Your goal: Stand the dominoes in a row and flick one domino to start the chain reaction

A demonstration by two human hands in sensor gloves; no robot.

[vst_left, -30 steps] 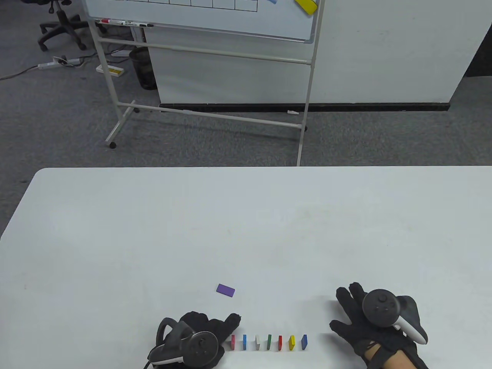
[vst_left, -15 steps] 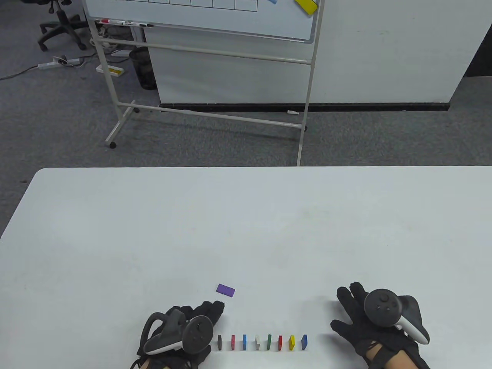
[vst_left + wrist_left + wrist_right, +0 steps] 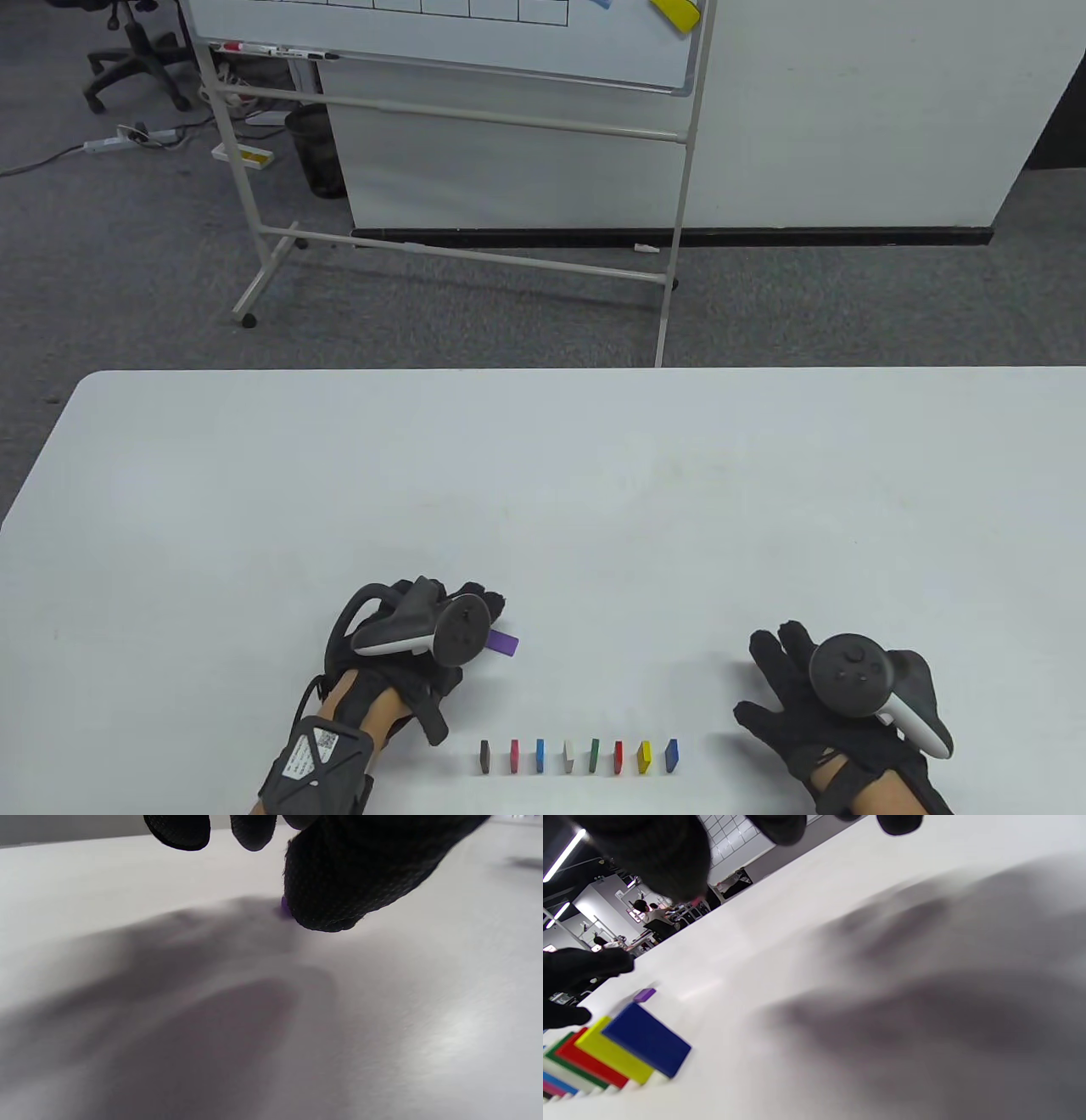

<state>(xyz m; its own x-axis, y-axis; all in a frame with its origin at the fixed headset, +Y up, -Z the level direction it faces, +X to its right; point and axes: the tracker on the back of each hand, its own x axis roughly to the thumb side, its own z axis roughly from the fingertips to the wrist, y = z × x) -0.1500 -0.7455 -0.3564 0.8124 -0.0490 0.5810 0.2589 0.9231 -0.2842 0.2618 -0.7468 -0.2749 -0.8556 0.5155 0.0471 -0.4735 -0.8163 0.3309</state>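
Several coloured dominoes stand in a row [image 3: 577, 755] near the table's front edge, from a black one [image 3: 484, 756] on the left to a blue one [image 3: 672, 755] [image 3: 647, 1039] on the right. A purple domino [image 3: 506, 643] [image 3: 645, 994] lies flat behind the row. My left hand [image 3: 475, 604] hovers over its left end with loosely bent fingers. In the left wrist view the thumb [image 3: 331, 887] hides all but a purple sliver [image 3: 284, 906], and I cannot tell if it touches. My right hand [image 3: 785, 679] rests flat and spread on the table, right of the row, holding nothing.
The white table [image 3: 543, 492] stretches far behind the row. Beyond its far edge stand a whiteboard on a metal frame [image 3: 450, 51] and a white partition [image 3: 848, 127] on grey carpet.
My left hand left the row's left end, where a black domino now stands, and moved away from me to the purple domino. My right hand has barely shifted.
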